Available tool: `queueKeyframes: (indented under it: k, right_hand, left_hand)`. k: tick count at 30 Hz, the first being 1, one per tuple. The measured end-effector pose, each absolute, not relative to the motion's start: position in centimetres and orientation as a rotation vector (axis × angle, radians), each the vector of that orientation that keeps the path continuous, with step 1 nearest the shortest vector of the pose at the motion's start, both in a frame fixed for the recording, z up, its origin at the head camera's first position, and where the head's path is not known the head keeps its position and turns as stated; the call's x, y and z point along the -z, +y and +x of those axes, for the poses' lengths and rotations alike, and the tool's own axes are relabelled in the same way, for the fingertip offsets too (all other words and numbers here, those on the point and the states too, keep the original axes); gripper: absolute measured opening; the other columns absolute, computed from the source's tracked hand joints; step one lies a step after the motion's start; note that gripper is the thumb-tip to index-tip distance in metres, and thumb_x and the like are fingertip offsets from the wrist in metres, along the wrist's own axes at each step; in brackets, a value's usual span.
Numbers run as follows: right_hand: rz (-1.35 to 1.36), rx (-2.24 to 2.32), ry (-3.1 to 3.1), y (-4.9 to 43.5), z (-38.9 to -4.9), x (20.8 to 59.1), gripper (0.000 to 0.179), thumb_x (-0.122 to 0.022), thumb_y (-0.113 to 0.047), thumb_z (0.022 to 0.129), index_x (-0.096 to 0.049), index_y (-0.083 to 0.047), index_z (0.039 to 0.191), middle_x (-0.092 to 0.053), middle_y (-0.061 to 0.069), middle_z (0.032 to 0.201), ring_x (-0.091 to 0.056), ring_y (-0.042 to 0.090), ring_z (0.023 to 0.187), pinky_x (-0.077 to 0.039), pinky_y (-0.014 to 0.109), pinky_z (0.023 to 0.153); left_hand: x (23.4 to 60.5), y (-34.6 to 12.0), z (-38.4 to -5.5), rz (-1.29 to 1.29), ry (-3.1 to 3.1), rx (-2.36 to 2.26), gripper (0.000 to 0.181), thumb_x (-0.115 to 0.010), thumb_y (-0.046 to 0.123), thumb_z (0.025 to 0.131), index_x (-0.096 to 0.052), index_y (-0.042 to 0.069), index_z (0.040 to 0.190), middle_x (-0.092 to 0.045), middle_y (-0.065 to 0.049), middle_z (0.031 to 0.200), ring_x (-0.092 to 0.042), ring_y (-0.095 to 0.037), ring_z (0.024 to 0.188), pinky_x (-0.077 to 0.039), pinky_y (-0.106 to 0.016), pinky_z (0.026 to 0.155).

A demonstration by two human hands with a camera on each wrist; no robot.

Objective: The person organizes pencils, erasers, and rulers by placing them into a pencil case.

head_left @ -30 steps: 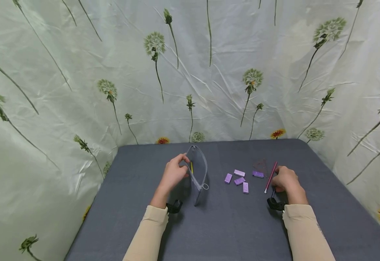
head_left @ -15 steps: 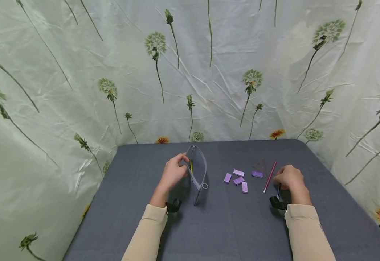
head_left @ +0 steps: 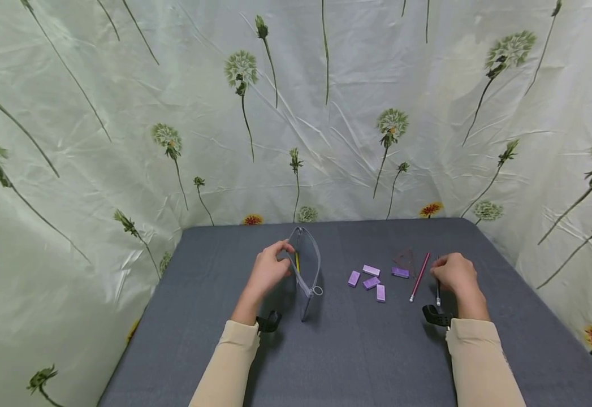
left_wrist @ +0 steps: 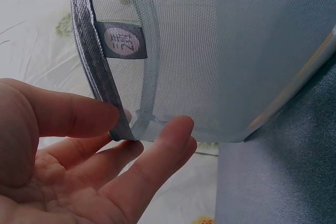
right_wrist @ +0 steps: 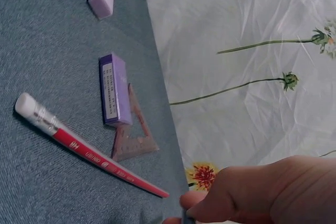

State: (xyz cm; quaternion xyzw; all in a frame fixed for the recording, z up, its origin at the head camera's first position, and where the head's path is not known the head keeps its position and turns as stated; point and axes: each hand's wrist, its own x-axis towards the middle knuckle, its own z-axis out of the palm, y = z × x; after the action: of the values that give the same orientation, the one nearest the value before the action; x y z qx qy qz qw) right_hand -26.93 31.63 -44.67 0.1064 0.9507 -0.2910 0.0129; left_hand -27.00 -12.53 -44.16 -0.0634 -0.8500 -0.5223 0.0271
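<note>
My left hand point(head_left: 271, 267) pinches the zip edge of a grey mesh zip pouch point(left_wrist: 184, 66) between thumb and fingers. The pouch point(head_left: 306, 308) stands on its edge with its mouth spread, and a yellow pencil point(head_left: 297, 263) shows inside. On the right, my right hand point(head_left: 457, 277) holds a dark pencil point(head_left: 438, 293) by thumb and fingertips, its pale eraser end toward me. Left of that hand lies a red pencil point(head_left: 420, 277) with a white eraser point(right_wrist: 25, 104). Only a little of the dark pencil shows in the right wrist view.
Several light purple eraser-like blocks point(head_left: 371, 283) lie mid-table. A darker purple block point(head_left: 400, 272) touches a clear set square point(right_wrist: 137, 148) beside the red pencil. The grey table point(head_left: 346, 356) ends at a flowered cloth backdrop point(head_left: 326, 113).
My right hand has shifted slightly right, away from the red pencil, and the dark pencil it holds now shows more. The left hand and pouch stay nearly still.
</note>
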Motion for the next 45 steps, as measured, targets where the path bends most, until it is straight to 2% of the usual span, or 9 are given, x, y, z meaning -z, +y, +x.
queueKeyframes:
  k: [7, 14, 21, 27, 30, 32, 34, 39, 45]
  right_hand:
    - [0.281, 1.072, 2.971, 31.1, -27.3, 45.0, 0.031, -0.063, -0.011, 0.093, -0.07, 0.005, 0.119, -0.07, 0.021, 0.099, -0.064, 0.018, 0.064, -0.05, 0.036, 0.056]
    - [0.147, 1.334, 2.845, 30.6, -27.6, 45.0, 0.036, -0.059, -0.005, 0.097, -0.062, 0.005, 0.131, -0.067, 0.028, 0.115, -0.071, 0.021, 0.077, -0.06, 0.036, 0.065]
    - [0.053, 1.636, 2.622, 29.6, -28.0, 44.7, 0.047, -0.063, -0.002, 0.097, -0.053, 0.003, 0.142, -0.061, 0.03, 0.126, -0.072, 0.022, 0.088, -0.06, 0.037, 0.073]
    - [-0.031, 1.764, 2.507, 28.2, -27.7, 43.5, 0.051, -0.065, -0.006, 0.098, -0.049, 0.002, 0.146, -0.056, 0.031, 0.132, -0.072, 0.02, 0.095, -0.059, 0.038, 0.079]
    - [-0.084, 1.778, 2.485, 27.0, -27.5, 42.7, 0.052, -0.066, -0.009, 0.098, -0.05, -0.001, 0.147, -0.056, 0.029, 0.133, -0.071, 0.02, 0.097, -0.059, 0.035, 0.079]
    - [-0.122, 1.772, 2.477, 26.1, -27.5, 42.2, 0.051, -0.067, -0.011, 0.098, -0.051, -0.003, 0.146, -0.057, 0.028, 0.134, -0.071, 0.02, 0.099, -0.059, 0.034, 0.08]
    - [-0.166, 1.765, 2.473, 25.0, -27.6, 41.8, 0.05, -0.068, -0.012, 0.098, -0.053, -0.003, 0.145, -0.058, 0.028, 0.133, -0.071, 0.022, 0.099, -0.059, 0.036, 0.081]
    - [-0.262, 1.752, 2.436, 21.9, -27.6, 40.8, 0.046, -0.07, -0.011, 0.096, -0.058, -0.005, 0.14, -0.06, 0.025, 0.132, -0.067, 0.032, 0.108, -0.058, 0.04, 0.083]
    - [-0.345, 1.736, 2.367, 17.7, -27.5, 39.6, 0.042, -0.071, -0.012, 0.095, -0.063, -0.01, 0.137, -0.062, 0.018, 0.128, -0.067, 0.031, 0.104, -0.058, 0.04, 0.082]
  left_hand:
    - [44.1, -12.7, -26.9, -0.192, -2.624, 1.605, 0.028, -0.054, 0.0, 0.093, -0.069, 0.014, 0.113, -0.048, -0.004, 0.153, -0.067, -0.021, 0.063, -0.055, -0.034, 0.063]
    - [44.2, -12.7, -26.9, -0.192, -2.617, 1.615, 0.029, -0.055, -0.001, 0.093, -0.069, 0.014, 0.114, -0.048, -0.004, 0.152, -0.064, -0.017, 0.059, -0.055, -0.033, 0.063]
    - [44.1, -12.8, -26.7, -0.177, -2.606, 1.698, 0.029, -0.054, 0.0, 0.095, -0.069, 0.013, 0.117, -0.046, -0.005, 0.154, -0.065, -0.021, 0.06, -0.059, -0.038, 0.071]
    - [44.2, -12.8, -26.6, -0.154, -2.565, 1.821, 0.025, -0.053, 0.006, 0.099, -0.068, 0.013, 0.118, -0.044, -0.002, 0.155, -0.07, -0.033, 0.084, -0.057, -0.051, 0.08]
    - [44.2, -12.9, -26.6, -0.172, -2.546, 1.843, 0.021, -0.055, 0.012, 0.102, -0.067, 0.01, 0.12, -0.043, -0.004, 0.156, -0.066, -0.033, 0.109, -0.058, -0.049, 0.081]
    - [44.1, -12.9, -26.7, -0.177, -2.543, 1.829, 0.022, -0.058, 0.015, 0.103, -0.066, 0.007, 0.121, -0.043, -0.005, 0.156, -0.064, -0.032, 0.114, -0.059, -0.045, 0.078]
    - [44.0, -12.9, -26.6, -0.175, -2.551, 1.807, 0.024, -0.06, 0.016, 0.103, -0.066, 0.005, 0.123, -0.043, -0.006, 0.156, -0.066, -0.032, 0.109, -0.06, -0.041, 0.075]
    - [43.6, -12.5, -26.7, -0.147, -2.594, 1.764, 0.023, -0.064, 0.018, 0.1, -0.065, 0.01, 0.122, -0.043, -0.004, 0.156, -0.065, -0.032, 0.063, -0.06, -0.038, 0.071]
    - [43.6, -12.1, -26.9, -0.107, -2.628, 1.666, 0.021, -0.065, 0.016, 0.098, -0.067, 0.013, 0.119, -0.047, -0.003, 0.153, -0.071, -0.029, 0.068, -0.059, -0.035, 0.067]
